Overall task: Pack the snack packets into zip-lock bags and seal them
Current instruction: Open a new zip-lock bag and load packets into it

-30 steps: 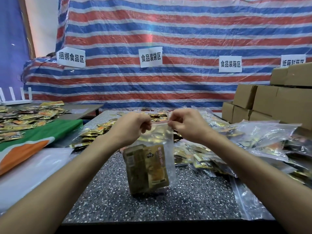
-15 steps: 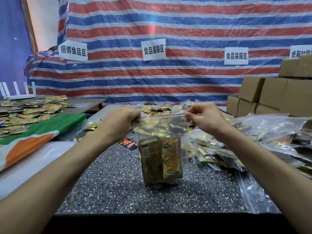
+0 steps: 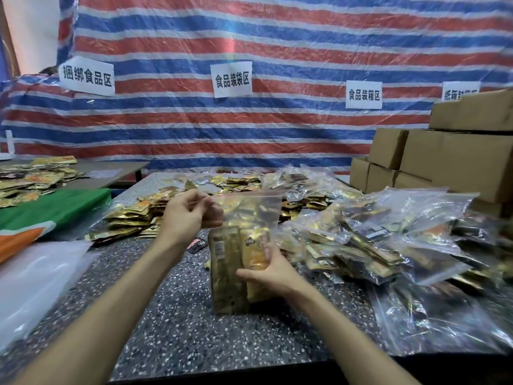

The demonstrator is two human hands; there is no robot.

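The person holds one zip-lock bag point(image 3: 249, 218) upright above the speckled table point(image 3: 177, 323), in the middle of the view. The left hand point(image 3: 191, 215) is at the upper left corner of the bag; its fingers are curled closed and they pinch the top edge there. The right hand point(image 3: 269, 270) is lower, at the right side of the bag's bottom half. Its thumb lies across the front and the other fingers go behind, so it grips the bag around the snack packets point(image 3: 238, 262) inside. These packets stand on end in the lower part of the bag, a dull olive one at the left and a golden one at the right, while the upper part of the bag is clear and flat. It is not possible to tell if the zip strip is fully pressed shut. Behind the bag, loose golden packets point(image 3: 138, 215) are spread over the far side of the table. To the right of the hands lies a heap of filled bags point(image 3: 374, 240), and behind it cardboard boxes point(image 3: 444, 159) are stacked.
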